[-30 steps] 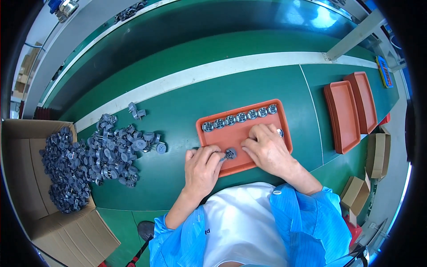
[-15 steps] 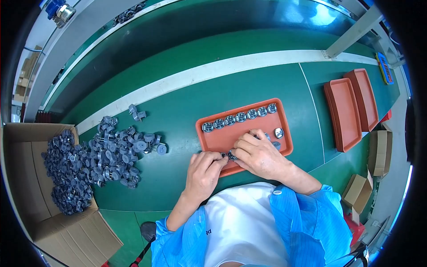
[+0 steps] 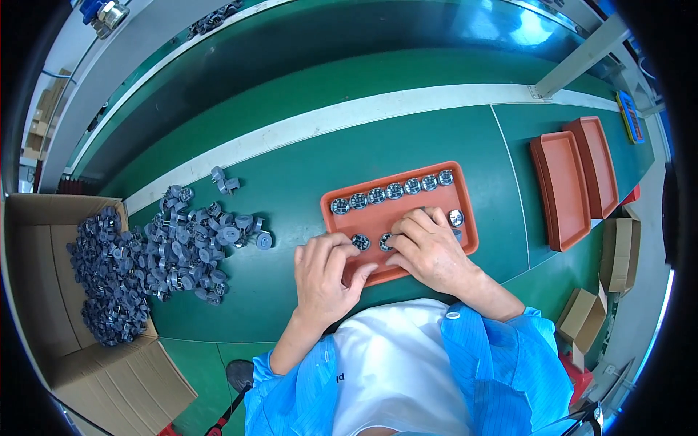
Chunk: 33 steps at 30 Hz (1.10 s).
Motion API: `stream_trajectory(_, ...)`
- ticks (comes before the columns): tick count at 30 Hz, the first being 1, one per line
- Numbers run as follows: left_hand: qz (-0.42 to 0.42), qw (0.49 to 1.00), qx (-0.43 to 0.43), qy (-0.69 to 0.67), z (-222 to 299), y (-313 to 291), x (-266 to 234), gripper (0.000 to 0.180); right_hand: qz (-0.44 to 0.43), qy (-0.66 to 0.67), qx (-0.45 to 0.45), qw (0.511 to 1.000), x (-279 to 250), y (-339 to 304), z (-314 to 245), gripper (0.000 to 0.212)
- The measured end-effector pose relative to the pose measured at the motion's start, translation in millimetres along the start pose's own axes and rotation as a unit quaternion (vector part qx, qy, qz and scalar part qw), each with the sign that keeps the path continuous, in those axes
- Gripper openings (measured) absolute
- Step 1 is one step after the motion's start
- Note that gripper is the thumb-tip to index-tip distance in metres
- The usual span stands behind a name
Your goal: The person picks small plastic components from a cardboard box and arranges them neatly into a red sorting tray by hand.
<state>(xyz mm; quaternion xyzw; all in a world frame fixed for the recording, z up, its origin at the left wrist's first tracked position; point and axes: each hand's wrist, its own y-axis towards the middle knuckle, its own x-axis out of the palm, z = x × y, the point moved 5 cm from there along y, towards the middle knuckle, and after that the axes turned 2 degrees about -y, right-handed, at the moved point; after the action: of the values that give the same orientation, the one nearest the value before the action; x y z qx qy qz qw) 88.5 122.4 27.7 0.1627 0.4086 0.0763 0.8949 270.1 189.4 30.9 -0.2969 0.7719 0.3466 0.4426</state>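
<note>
Two round parts lie between the bare hands in the orange tray

From here I count seven shiny-faced pieces in a row along the tray's far side, then the two round parts nearer the person. Toward the right edge sit one more shiny piece and, just beside it on the near side, a grey piece partly hidden. That makes eleven showing. Left on the green worktop spreads a heap of grey pieces, too many to count, running into one large cardboard box; a small cluster lies apart on the far side. Over to the right are two stacks of orange trays and two smaller cardboard boxes.

Half a second ago the fingertips were bunched together at the tray's near side; now the hands are apart, and the two parts lie with a gap between them, a little farther from the near edge. The far row looks unchanged.

The left grip is loose, thumb spread away from the fingers, its fingertips at the left part's left edge. The right grip curls over the right part's right edge; whether it pinches that part, I cannot tell.
</note>
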Motion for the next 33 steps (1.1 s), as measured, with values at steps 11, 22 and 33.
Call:
stream_trajectory(11,-0.043,0.994,0.032,0.096,-4.2,1.2,13.1,0.031,0.033,-0.050,0.001,0.998,6.3,6.3,2.8,0.019)
stream_trajectory(22,0.036,0.991,0.016,0.127,-6.8,3.8,11.8,0.023,0.044,-0.112,-0.013,0.993,8.0,21.7,0.6,0.020)
stream_trajectory(33,0.060,0.984,-0.017,0.167,-13.2,10.6,7.1,0.017,0.086,-0.087,-0.045,0.991,15.7,49.1,-10.3,0.017)
